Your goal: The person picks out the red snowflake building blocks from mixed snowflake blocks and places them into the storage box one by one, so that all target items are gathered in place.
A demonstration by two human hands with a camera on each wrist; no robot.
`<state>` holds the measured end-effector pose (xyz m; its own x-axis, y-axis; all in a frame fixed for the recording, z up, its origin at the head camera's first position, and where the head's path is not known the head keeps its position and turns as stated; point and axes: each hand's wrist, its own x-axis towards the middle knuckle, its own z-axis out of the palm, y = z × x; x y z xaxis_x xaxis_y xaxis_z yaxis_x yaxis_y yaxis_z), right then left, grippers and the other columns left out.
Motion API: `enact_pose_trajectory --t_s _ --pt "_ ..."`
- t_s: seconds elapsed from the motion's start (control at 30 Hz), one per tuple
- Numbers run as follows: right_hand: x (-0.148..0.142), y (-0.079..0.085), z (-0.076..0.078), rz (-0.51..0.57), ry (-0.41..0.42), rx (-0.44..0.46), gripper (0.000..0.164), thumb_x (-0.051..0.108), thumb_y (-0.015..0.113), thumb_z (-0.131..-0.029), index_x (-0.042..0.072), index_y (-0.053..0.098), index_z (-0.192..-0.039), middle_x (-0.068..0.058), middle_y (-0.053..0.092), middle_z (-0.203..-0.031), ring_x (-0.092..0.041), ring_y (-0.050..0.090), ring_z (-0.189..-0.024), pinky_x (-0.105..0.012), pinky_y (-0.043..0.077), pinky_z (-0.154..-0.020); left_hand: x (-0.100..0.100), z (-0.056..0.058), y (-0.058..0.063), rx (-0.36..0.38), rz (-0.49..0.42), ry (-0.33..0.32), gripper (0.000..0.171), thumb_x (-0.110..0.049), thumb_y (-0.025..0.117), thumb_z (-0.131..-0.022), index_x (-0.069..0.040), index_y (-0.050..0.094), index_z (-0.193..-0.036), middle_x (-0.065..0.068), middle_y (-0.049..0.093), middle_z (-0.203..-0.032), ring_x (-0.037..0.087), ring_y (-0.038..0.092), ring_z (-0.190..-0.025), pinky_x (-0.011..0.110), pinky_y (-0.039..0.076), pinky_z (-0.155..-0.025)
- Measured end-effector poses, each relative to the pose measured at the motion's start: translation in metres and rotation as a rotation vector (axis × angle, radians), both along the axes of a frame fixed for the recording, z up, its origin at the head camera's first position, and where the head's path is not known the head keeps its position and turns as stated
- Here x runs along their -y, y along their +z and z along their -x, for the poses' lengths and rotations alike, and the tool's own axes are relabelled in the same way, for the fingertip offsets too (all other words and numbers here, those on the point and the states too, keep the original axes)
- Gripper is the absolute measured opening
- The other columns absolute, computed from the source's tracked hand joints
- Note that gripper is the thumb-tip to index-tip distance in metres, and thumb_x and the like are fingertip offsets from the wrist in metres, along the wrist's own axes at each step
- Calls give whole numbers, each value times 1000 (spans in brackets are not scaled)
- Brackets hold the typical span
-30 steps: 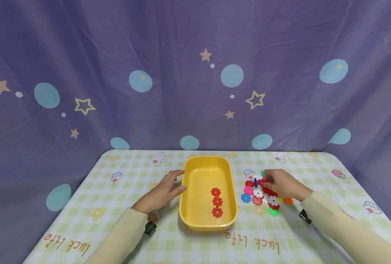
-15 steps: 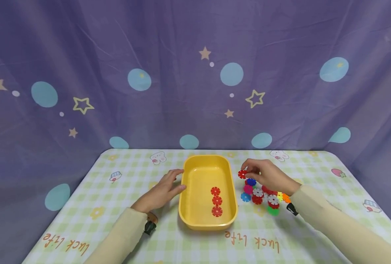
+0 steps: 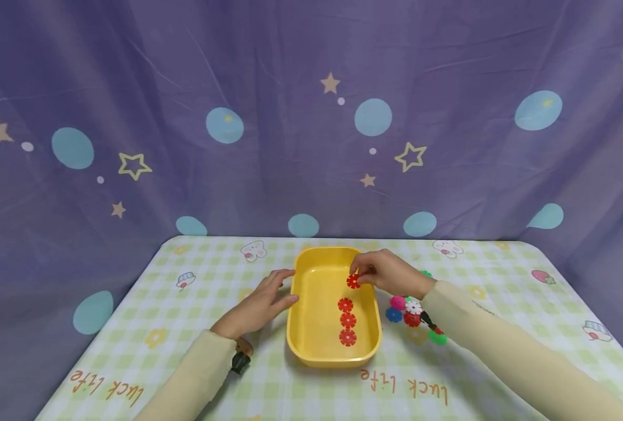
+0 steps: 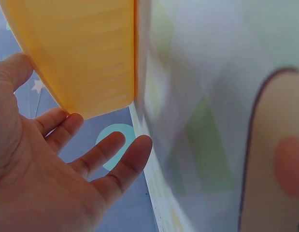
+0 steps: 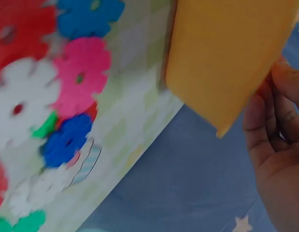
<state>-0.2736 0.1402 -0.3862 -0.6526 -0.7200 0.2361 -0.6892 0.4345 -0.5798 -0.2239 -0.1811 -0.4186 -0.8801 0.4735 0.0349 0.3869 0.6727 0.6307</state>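
We note the right hand (image 3: pixel 390 272) has lifted a red snowflake piece (image 3: pixel 353 281) from the pile (image 3: pixel 413 313) and carried it over the yellow tray (image 3: pixel 295 292).

Tabletop (image 3: pixel 195 327) under a green-and-white checked cloth with small cartoon prints and orange lettering along the near edge. Yellow tray (image 3: pixel 298 327) at the middle, directly on the cloth. Just right of the tray, a loose heap of snowflake pieces (image 3: pixel 411 313): pink, blue, white, red, green. Left hand (image 3: pixel 261 304) flat on the cloth, against the tray's left wall.
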Motion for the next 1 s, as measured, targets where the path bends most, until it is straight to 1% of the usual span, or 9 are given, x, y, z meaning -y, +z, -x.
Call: enact_pose_trajectory --t_s 0.07,0.2,0.33,0.4,0.57,0.77,0.83,1.0 --pt "7 0 4 -21 5 5 14 1 67 -87 11 67 -96 3 68 -84 -9 61 -74 -24 52 -70 0 0 0 -3 0 -4 63 -49 48 -96 -18 29 -148 -4 30 -145 26 37 -131 44 36 -101" --pt "20 0 14 -72 15 -16 14 1 69 -85 12 68 -93 5 67 -80 -8 58 -69 -23 51 -66 1 1 0 -5 3 -10 63 -49 47 -97 -17 29 -148 -3 30 -145 26 37 -130 44 36 -101" --pt "30 -3 22 -130 13 12 14 1 70 -84 13 69 -91 6 65 -77 -9 57 -67 -23 51 -66 0 1 0 -1 6 -10 63 -49 47 -96 -17 28 -148 -3 29 -146 26 36 -131 43 36 -101" --pt "33 -5 24 -153 8 24 15 0 70 -84 13 70 -90 5 64 -75 -10 56 -66 -24 50 -66 -1 1 0 0 10 -10 64 -50 47 -96 -17 28 -148 -3 29 -146 26 35 -131 43 35 -102" --pt "42 -7 24 -212 -24 11 17 -5 69 -83 12 70 -87 4 62 -73 -12 53 -65 -26 49 -65 -1 1 0 -11 21 -1 63 -50 48 -96 -18 29 -147 -3 31 -144 24 35 -131 42 35 -102" --pt "51 -11 20 -335 -120 -37 14 4 75 -80 17 71 -83 6 62 -77 -12 53 -70 -30 48 -70 -1 1 0 -25 21 -4 62 -48 48 -96 -17 30 -147 -3 31 -144 23 35 -131 42 35 -102" --pt "53 -12 17 -364 -149 -37 14 6 77 -79 19 71 -81 7 63 -78 -12 54 -71 -30 49 -70 -1 1 0 -29 18 -14 63 -49 47 -97 -16 29 -147 -3 31 -144 23 35 -131 41 35 -102" --pt "55 -16 13 -411 -212 -50 15 6 79 -76 19 72 -79 6 64 -78 -13 54 -70 -30 48 -69 0 1 0 -37 22 -28 64 -51 45 -97 -16 28 -148 -5 30 -145 17 32 -132 39 34 -103"
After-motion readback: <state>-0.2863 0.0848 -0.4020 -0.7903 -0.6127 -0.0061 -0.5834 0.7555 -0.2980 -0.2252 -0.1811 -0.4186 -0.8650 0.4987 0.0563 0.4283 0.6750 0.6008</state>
